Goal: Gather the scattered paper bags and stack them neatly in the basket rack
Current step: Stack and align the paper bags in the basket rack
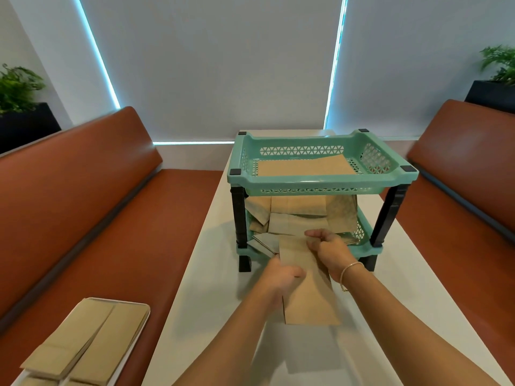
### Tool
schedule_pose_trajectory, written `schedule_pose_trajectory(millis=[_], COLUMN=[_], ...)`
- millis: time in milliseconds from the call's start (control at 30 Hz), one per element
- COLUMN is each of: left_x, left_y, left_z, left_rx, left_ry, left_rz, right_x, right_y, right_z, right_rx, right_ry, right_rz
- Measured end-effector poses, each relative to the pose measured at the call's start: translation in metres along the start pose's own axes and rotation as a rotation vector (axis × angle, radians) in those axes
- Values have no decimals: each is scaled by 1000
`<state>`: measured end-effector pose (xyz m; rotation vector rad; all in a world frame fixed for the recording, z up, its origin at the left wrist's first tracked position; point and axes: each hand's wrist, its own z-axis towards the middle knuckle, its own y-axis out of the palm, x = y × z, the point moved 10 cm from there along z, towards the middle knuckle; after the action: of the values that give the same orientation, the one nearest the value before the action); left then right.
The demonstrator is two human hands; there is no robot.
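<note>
- Two hands hold one flat brown paper bag point(306, 288) over the white table point(209, 316), right in front of the basket rack point(320, 185).
- The left hand point(281, 274) grips the bag's left edge, fingers curled under and thumb on top.
- The right hand point(328, 246) pinches the bag's far end, fingers bent round the paper; a thin bracelet point(348, 274) sits on that wrist.
- The bag's far end, under the right hand, reaches over the front lip of the rack's lower basket point(365, 235); its near end lies between the two forearms, toward the person.
- Just beyond the right hand, the lower basket holds a loose, uneven heap of bags point(301, 213), some leaning on the back wall, one corner poking out past the left hand's fingertips.
- Above both hands, the upper basket point(390, 162) holds a flat bag point(303, 165) lying on its floor.
- Far to the left of the left hand and nearer the person, a white tray point(139, 307) rests on the brown bench seat point(125, 246) with more folded bags point(92, 338) stacked side by side.
- Well to the right of the right hand, a second brown bench point(459, 218) flanks the table.
</note>
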<state>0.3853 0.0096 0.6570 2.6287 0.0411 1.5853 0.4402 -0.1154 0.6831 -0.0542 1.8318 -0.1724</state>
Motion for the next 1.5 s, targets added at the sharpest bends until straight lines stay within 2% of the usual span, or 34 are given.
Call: schedule_pose_trajectory(millis=[67,133,200,267,367,433,533,633,800,933,1033,1367,1500], left_x=[6,17,25,30,31,31,32,35,36,33,27,3,-1], left_y=[-11,-23,-33,-41,-49,-50,-51,-53,-52,-50,-47,-52,-46], left_z=[1,0,-3,-5,-5,-8,-10,-13,-15,-12,-6,13,16], left_rx=[48,88,93,105,137,145,148,142,119,116,121,211,178], left_ry=[30,74,81,79,78,79,95,102,102,103,77,-23,-47], left_rz=[-30,-110,-190,-228,-229,-220,-189,-171,-153,-141,-130,18,-115], right_x=[0,-4,-14,-18,-11,-11,-16,-24,-41,-42,-39,-18,-23], right_y=[-12,-17,-17,1,36,50,54,41,-14,-42,-45,-16,-16], right_z=[6,6,3,0,-4,-6,-2,4,12,21,22,-3,-13], right_rx=[114,152,160,87,-74,-113,-82,-9,262,320,271,-143,-168], right_ry=[-34,-94,-231,-389,-514,-549,-524,-441,-274,-205,-206,-99,-138], right_rz=[19,-56,-362,-725,-1056,-1165,-1266,-1005,-445,-240,-182,188,199])
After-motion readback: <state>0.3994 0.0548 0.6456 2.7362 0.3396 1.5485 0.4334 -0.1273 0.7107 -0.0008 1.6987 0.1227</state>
